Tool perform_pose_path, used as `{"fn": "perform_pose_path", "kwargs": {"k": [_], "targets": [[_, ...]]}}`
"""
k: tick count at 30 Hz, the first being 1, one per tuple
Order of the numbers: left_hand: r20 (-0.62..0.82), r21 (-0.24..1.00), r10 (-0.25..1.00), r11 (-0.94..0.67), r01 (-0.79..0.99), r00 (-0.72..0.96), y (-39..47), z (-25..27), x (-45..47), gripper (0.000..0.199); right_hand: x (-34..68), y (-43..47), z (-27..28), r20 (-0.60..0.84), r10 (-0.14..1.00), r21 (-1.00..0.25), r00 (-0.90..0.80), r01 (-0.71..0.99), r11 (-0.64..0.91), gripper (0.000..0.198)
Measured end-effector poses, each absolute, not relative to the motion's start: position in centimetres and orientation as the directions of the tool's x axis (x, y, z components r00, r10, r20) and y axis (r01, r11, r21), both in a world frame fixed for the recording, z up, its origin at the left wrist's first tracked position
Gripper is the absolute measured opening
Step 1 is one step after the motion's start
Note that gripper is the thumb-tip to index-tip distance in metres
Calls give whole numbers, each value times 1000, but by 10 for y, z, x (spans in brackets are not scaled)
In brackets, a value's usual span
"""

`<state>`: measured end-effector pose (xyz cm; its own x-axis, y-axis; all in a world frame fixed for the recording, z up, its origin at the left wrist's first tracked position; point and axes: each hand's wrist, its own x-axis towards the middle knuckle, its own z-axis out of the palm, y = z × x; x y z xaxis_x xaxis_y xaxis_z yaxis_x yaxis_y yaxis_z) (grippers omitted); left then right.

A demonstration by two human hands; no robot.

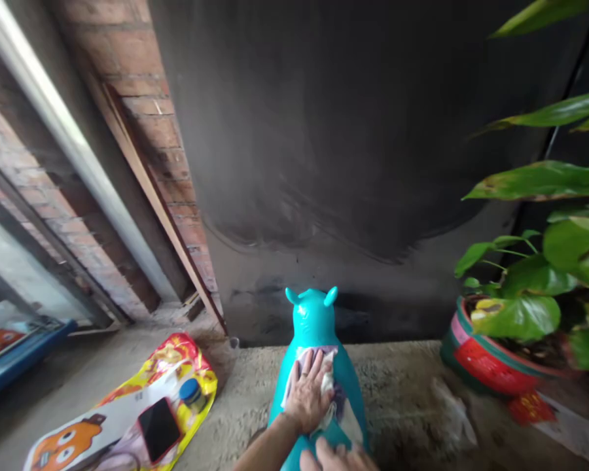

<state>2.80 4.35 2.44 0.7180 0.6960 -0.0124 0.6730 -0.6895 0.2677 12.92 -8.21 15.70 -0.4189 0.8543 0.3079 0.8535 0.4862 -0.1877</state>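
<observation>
Flatly, left hand presses one cloth on one teal toy; right hand unclear.

The right hand is cut off by the bottom edge, and the cloth lies partly hidden under the left hand.

Dark soot-stained wall, brick pillar, rough concrete floor, potted plant at right

no readable text, colourful printed mat shows cartoon pictures only, lettering blurred
</observation>
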Motion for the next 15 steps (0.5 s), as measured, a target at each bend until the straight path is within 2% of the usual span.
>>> {"fn": "perform_pose_path", "kwargs": {"k": [2,4,6,9,12,15], "targets": [[-22,283,730,-651,704,683,45,21,33,64,134,-82,182,233,897,-234,-376,873,427,48],[-21,306,753,-621,721,658,34,6,25,66,144,-77,203,182,939,-365,-292,867,340,57],[-51,339,750,-608,718,659,14,-14,9,74,160,-71,215,236,960,-456,-152,855,248,51],[-125,384,723,-596,705,680,-14,-33,-13,87,186,-64,212,439,897,-366,53,922,125,30],[-86,393,764,-564,726,640,-17,-22,-11,80,200,-64,207,602,795,-254,70,961,108,29],[-9,371,840,-501,781,543,7,2,16,73,200,-63,210,709,698,-224,99,970,90,26]]}}
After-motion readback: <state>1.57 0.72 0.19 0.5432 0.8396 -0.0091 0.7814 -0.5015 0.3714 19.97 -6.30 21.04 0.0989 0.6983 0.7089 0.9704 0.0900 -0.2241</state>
